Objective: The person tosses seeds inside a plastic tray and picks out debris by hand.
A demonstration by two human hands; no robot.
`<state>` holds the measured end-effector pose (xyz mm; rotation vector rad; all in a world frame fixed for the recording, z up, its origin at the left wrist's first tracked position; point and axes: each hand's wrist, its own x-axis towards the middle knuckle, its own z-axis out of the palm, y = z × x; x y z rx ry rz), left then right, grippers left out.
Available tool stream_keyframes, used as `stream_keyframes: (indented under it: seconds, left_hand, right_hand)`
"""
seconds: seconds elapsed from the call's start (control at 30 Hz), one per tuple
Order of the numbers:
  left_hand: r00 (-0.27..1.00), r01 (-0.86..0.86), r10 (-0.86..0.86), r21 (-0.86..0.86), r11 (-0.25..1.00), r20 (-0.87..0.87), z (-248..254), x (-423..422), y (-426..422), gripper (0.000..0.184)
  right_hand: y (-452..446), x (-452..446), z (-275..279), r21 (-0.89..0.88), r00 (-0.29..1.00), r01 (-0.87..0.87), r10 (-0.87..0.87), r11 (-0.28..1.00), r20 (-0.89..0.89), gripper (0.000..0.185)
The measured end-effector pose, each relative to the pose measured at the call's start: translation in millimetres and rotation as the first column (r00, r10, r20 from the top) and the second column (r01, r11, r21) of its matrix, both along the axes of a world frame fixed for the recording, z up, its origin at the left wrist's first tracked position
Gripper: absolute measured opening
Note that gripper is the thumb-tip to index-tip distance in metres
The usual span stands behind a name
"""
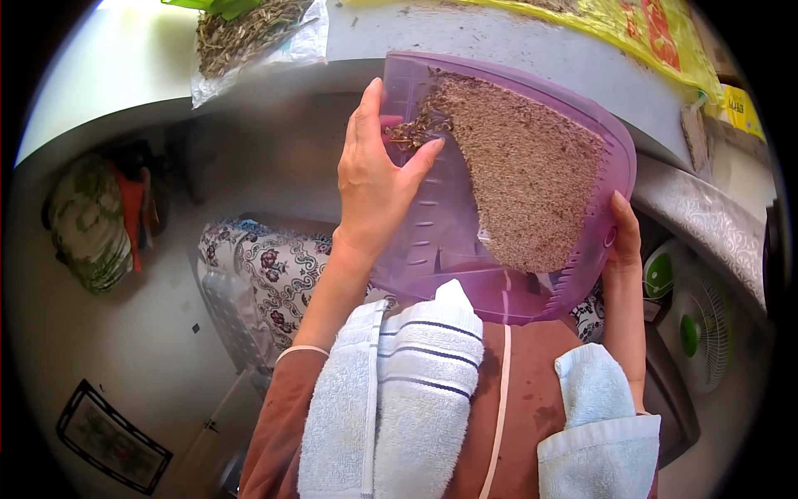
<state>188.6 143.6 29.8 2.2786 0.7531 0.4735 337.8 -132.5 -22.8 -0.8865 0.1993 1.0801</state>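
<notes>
A see-through purple plastic scoop-shaped basket is tilted in front of my chest, with slots along its curved side. Small brown grains spread across its right part. A clump of darker, coarser chaff-like bits lies at its left edge. My left hand is at that edge, thumb over the inside beside the clump; some fingers seem to go behind the plastic. At the right rim, my right hand grips the basket, its other fingers mostly hidden behind it.
On the pale counter ahead lie a plastic bag with dry brown husks and a yellow plastic bag. A white and green fan stands at right. A patterned cloth covers something low at left. Light towels cover my sleeves.
</notes>
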Motion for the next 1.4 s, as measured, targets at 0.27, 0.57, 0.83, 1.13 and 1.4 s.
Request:
stream_keyframes:
  seconds: [0.27,0.57,0.83,1.13,1.4]
  left_hand:
    - [0.96,-0.007,0.197,-0.683,0.73,0.2,-6.9,6.7,19.0,0.044]
    - [0.986,0.057,0.079,-0.737,0.674,0.149,2.2,6.1,26.9,0.036]
    - [0.967,0.074,0.192,-0.909,0.41,0.166,-1.2,-1.0,38.1,0.037]
    - [0.98,0.108,0.064,-0.777,0.62,0.187,0.9,-5.9,27.7,0.039]
    - [0.942,0.138,0.278,-0.973,0.185,0.187,-8.8,-23.2,43.8,0.034]
  right_hand:
    - [-4.6,-3.8,-4.1,0.012,0.999,0.023,-0.023,1.0,-0.048,0.061]
    - [-10.5,-6.1,-6.4,0.023,0.999,0.024,-0.023,0.999,-0.043,0.062]
    - [-11.9,-7.7,-6.0,0.013,0.999,0.029,-0.028,1.0,-0.032,0.065]
    - [-15.3,-8.7,-13.8,0.015,1.0,0.01,-0.009,1.0,-0.026,0.063]
    - [-17.5,-10.1,-18.0,0.056,0.995,0.041,-0.036,0.998,-0.096,0.06]
